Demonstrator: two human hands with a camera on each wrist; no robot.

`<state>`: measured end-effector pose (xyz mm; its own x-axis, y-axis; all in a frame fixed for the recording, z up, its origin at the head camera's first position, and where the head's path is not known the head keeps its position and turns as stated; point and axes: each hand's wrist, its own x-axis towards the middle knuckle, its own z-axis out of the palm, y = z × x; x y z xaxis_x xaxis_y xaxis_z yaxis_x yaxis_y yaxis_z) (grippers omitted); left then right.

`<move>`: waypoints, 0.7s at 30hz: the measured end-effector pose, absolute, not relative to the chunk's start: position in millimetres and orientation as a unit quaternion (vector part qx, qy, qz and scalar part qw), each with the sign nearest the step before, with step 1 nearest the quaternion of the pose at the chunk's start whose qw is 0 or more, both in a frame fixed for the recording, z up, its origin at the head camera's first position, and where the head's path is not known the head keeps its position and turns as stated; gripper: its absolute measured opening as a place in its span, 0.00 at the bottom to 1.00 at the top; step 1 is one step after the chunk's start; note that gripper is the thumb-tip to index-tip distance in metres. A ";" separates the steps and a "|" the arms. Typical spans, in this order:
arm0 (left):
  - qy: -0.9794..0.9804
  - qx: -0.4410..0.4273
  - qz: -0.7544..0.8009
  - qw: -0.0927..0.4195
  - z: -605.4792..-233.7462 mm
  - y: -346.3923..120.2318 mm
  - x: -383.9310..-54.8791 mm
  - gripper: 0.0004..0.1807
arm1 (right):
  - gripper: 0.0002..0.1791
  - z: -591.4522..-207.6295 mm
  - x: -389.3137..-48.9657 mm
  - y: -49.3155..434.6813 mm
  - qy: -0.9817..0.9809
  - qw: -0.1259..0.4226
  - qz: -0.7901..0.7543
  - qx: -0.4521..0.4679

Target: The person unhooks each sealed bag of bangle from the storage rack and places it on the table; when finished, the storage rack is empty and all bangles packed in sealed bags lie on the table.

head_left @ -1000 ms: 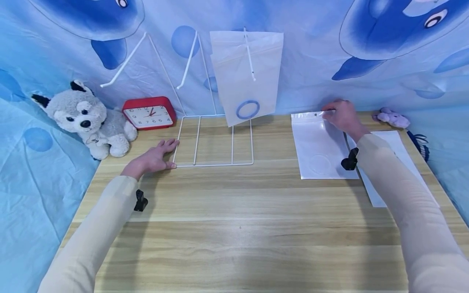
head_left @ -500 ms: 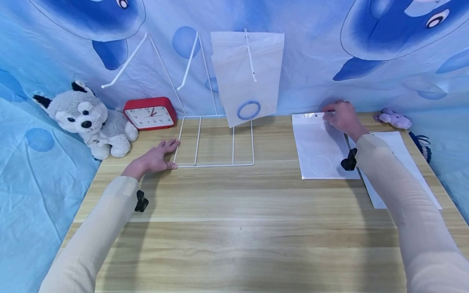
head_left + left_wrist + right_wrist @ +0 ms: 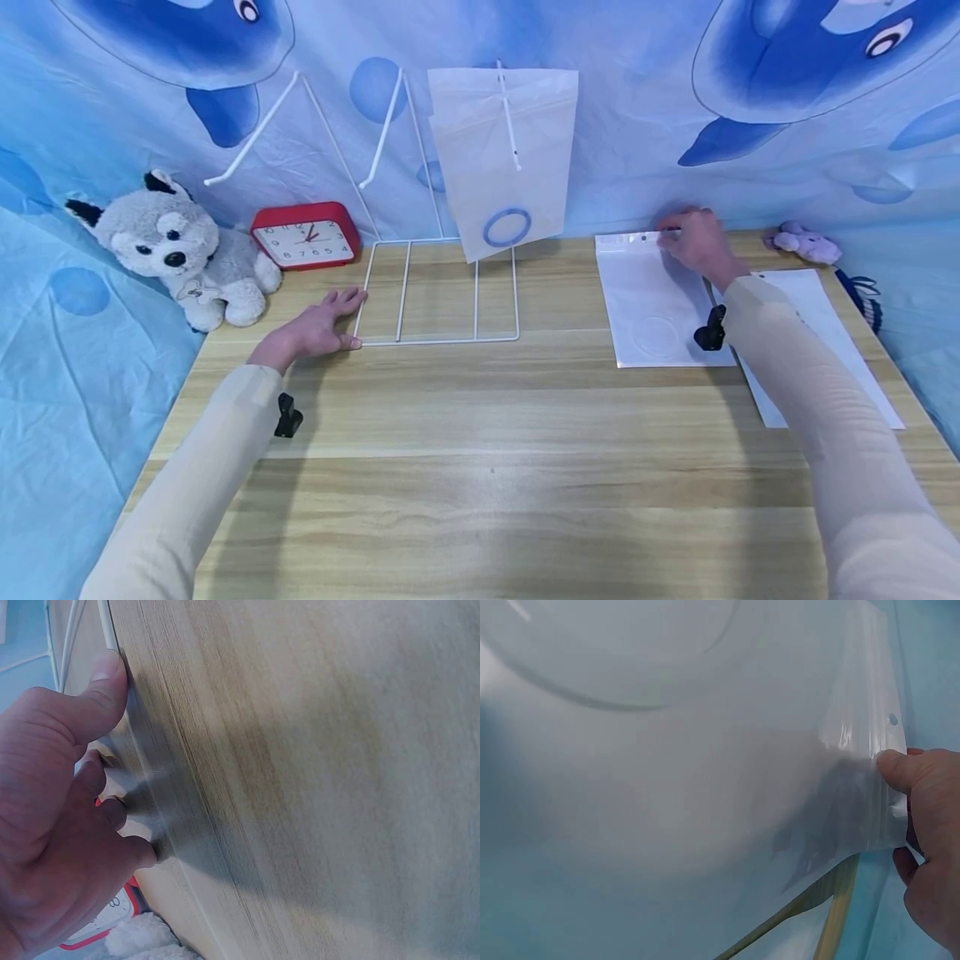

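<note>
My left hand rests at the left end of a white wire display rack. In the left wrist view the thumb touches the rack's front wire, and the other fingertips point down to the table. My right hand pinches the top edge of a clear-and-white plastic zip bag lying on the table. Close up in the right wrist view, the thumb lies on the bag's strip near its hang hole, and a round outline shows in the bag. Another bag with a blue ring hangs from the rack's right hook.
Under my right forearm lies another white bag. A red clock and a grey plush dog stand at the back left. A small purple plush sits at the back right. Two rack hooks bear nothing.
</note>
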<state>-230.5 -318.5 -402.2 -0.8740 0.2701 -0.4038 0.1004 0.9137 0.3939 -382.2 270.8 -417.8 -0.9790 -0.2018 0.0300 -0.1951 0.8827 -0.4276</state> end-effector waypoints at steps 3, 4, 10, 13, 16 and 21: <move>0.950 0.097 0.185 0.230 -402.1 -317.7 -229.6 0.47 | 0.15 -418.6 -382.4 268.9 0.974 -0.014 -0.195 -0.116; 0.950 0.098 0.186 0.230 -401.9 -317.5 -229.3 0.47 | 0.14 -419.4 -382.5 268.6 0.974 -0.029 -0.186 -0.125; 0.950 0.094 0.186 0.233 -400.0 -316.5 -230.4 0.48 | 0.10 -415.2 -373.9 266.8 0.964 -0.111 -0.158 -0.180; 0.950 0.095 0.184 0.234 -398.6 -316.7 -231.2 0.48 | 0.10 -408.3 -365.8 262.9 0.954 -0.135 -0.159 -0.213; 0.950 0.098 0.184 0.233 -398.8 -317.6 -231.8 0.48 | 0.10 -400.6 -357.5 257.8 0.940 -0.153 -0.181 -0.246; 0.950 0.099 0.184 0.233 -402.6 -319.4 -231.7 0.48 | 0.10 -386.2 -345.1 248.3 0.914 -0.164 -0.234 -0.289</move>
